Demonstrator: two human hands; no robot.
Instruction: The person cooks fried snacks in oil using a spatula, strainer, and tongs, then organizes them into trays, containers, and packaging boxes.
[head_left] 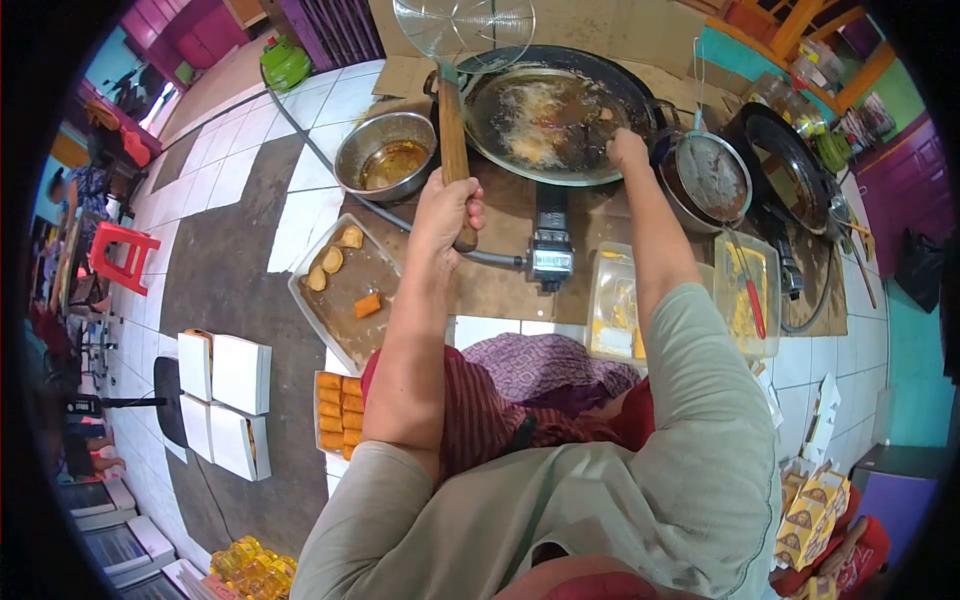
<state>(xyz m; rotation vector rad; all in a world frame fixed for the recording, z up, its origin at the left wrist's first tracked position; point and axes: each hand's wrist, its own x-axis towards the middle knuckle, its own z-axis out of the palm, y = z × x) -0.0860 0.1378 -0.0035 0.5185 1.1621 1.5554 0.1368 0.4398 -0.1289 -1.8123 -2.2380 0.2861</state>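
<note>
My left hand [447, 208] is wrapped round the wooden handle of a wire skimmer [454, 125], whose round mesh head is raised at the top edge of the view. Below and right of the mesh, a large dark wok [630, 88] holds bubbling oil with pale and orange pieces frying in it. Over the wok's right side, my right hand [627, 150] has its fingers closed. What it grips, if anything, is hidden by the hand. A burner control [552, 262] sits in front of the wok.
Left of the wok stands a metal pot [343, 160] with oil. A tray [312, 318] holds a few fried pieces, and a box [330, 380] several orange rolls. To the right are a strainer [712, 178], a second wok [742, 125] and plastic tubs [612, 345].
</note>
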